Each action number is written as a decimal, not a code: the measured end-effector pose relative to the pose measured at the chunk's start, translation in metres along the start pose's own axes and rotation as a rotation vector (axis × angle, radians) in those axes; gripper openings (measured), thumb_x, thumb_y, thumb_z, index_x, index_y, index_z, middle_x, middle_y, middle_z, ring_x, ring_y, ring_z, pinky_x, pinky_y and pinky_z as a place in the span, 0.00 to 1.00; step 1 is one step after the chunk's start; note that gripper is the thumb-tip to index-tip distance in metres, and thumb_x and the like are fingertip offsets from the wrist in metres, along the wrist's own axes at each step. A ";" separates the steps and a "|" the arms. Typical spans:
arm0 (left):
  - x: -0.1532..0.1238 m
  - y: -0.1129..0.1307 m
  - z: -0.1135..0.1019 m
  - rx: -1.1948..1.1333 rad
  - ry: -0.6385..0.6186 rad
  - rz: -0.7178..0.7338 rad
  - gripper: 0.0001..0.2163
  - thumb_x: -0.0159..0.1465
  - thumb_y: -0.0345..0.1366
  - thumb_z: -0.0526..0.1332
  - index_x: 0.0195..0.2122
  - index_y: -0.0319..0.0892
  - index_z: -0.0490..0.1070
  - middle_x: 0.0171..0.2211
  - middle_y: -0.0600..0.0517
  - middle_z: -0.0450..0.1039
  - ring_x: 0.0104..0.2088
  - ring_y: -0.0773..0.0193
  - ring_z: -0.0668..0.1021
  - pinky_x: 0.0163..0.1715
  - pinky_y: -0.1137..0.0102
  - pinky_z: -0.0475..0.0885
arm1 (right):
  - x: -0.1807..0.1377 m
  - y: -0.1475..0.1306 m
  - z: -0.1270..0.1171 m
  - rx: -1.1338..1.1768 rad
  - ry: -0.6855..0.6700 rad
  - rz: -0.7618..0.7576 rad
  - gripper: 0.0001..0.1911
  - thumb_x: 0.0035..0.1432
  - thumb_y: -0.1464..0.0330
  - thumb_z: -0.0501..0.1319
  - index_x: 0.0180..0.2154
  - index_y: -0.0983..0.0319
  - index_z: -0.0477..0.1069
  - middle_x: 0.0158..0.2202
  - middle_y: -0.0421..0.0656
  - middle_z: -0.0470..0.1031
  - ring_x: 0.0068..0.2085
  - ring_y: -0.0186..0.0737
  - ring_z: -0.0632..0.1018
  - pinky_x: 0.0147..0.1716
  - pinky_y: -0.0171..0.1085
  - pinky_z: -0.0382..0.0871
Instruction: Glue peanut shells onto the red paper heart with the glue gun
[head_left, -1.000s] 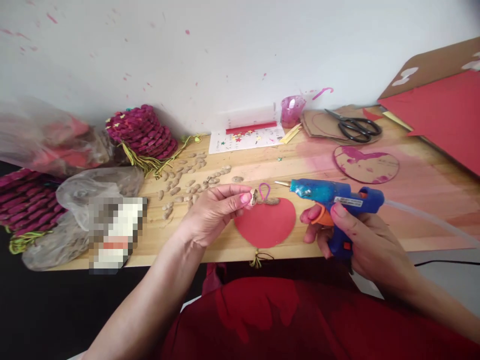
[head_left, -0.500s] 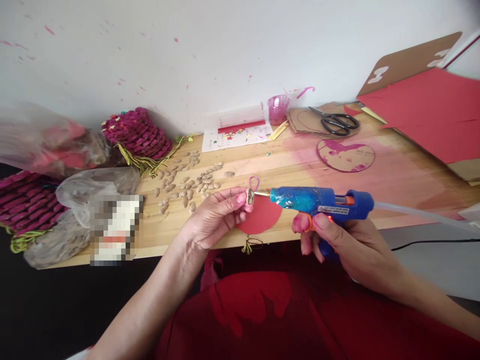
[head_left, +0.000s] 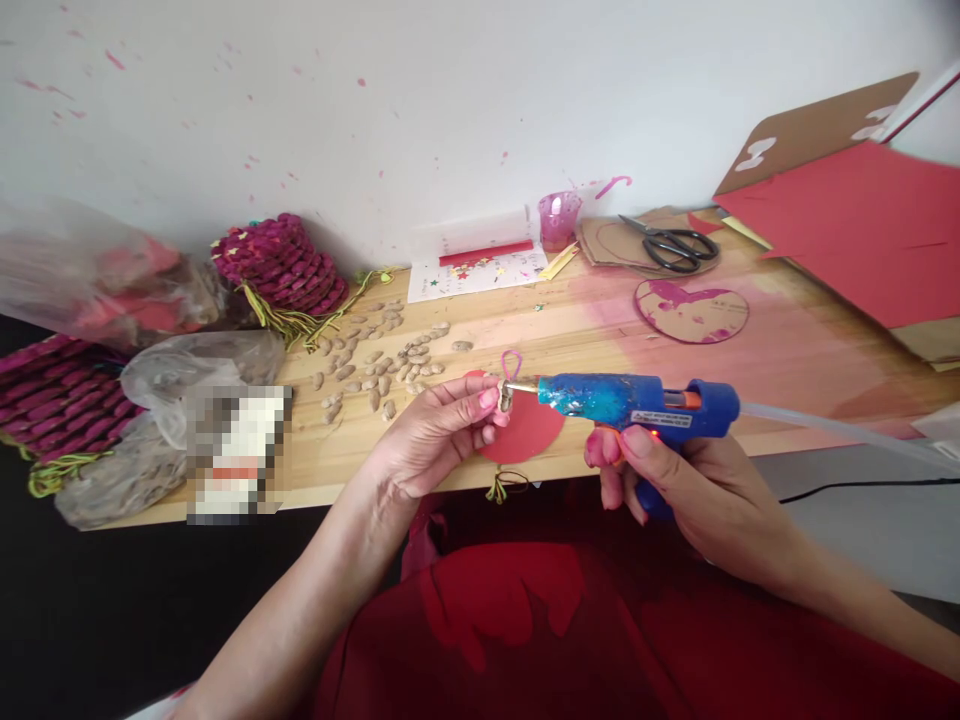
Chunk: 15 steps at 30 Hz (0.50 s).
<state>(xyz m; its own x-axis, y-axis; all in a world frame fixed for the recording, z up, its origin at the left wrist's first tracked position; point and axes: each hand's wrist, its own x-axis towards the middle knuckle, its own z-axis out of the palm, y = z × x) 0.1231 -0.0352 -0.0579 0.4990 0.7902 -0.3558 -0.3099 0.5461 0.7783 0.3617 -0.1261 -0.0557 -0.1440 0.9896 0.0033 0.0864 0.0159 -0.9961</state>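
Pinched between the thumb and fingers of my left hand is a peanut shell. My right hand grips a blue hot glue gun by its handle, a finger on the orange trigger. The gun's metal nozzle touches or nearly touches the top of the shell; I cannot tell which. Beneath them a red paper disc lies at the table's front edge, partly hidden by my left hand. A pink loop shows behind the shell, and a yellow-green tassel hangs below the disc.
Several peanuts lie scattered left of centre. Dark pink woven pieces and plastic bags fill the left. Toward the back are a pink-stained cup, black scissors and a cardboard heart. Red paper stands at right.
The peanut shell has turned more upright in my left hand, and the nozzle now sits at its upper end. My right hand has shifted slightly left with the glue gun.
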 end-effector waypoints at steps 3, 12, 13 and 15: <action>0.000 -0.001 0.000 0.000 0.000 -0.004 0.16 0.50 0.38 0.80 0.35 0.36 0.81 0.27 0.51 0.78 0.28 0.71 0.78 0.30 0.79 0.74 | 0.000 0.001 0.001 -0.009 -0.005 0.005 0.20 0.71 0.53 0.57 0.33 0.58 0.75 0.26 0.42 0.76 0.24 0.36 0.75 0.20 0.34 0.68; -0.002 -0.002 -0.001 -0.005 -0.001 0.002 0.14 0.50 0.37 0.80 0.33 0.37 0.81 0.27 0.51 0.78 0.28 0.71 0.78 0.30 0.78 0.74 | -0.002 0.000 0.002 -0.008 -0.007 0.000 0.20 0.71 0.53 0.57 0.32 0.58 0.73 0.26 0.42 0.77 0.24 0.36 0.75 0.20 0.34 0.68; -0.003 -0.002 -0.001 -0.004 -0.001 0.003 0.14 0.50 0.37 0.80 0.33 0.37 0.81 0.27 0.51 0.78 0.28 0.71 0.78 0.30 0.78 0.74 | -0.002 0.001 0.002 -0.004 -0.004 -0.003 0.19 0.71 0.53 0.57 0.33 0.58 0.74 0.26 0.42 0.76 0.24 0.37 0.76 0.20 0.34 0.68; -0.003 -0.002 -0.002 -0.003 0.001 0.003 0.15 0.50 0.38 0.80 0.34 0.37 0.81 0.27 0.51 0.78 0.28 0.71 0.78 0.30 0.78 0.74 | -0.003 0.002 0.003 -0.001 -0.005 -0.003 0.19 0.71 0.54 0.57 0.33 0.58 0.74 0.25 0.41 0.76 0.24 0.36 0.75 0.20 0.34 0.68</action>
<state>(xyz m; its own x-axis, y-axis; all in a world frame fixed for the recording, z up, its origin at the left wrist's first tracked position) 0.1210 -0.0382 -0.0595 0.4977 0.7918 -0.3539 -0.3139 0.5448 0.7776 0.3597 -0.1293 -0.0574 -0.1489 0.9888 0.0060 0.0873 0.0192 -0.9960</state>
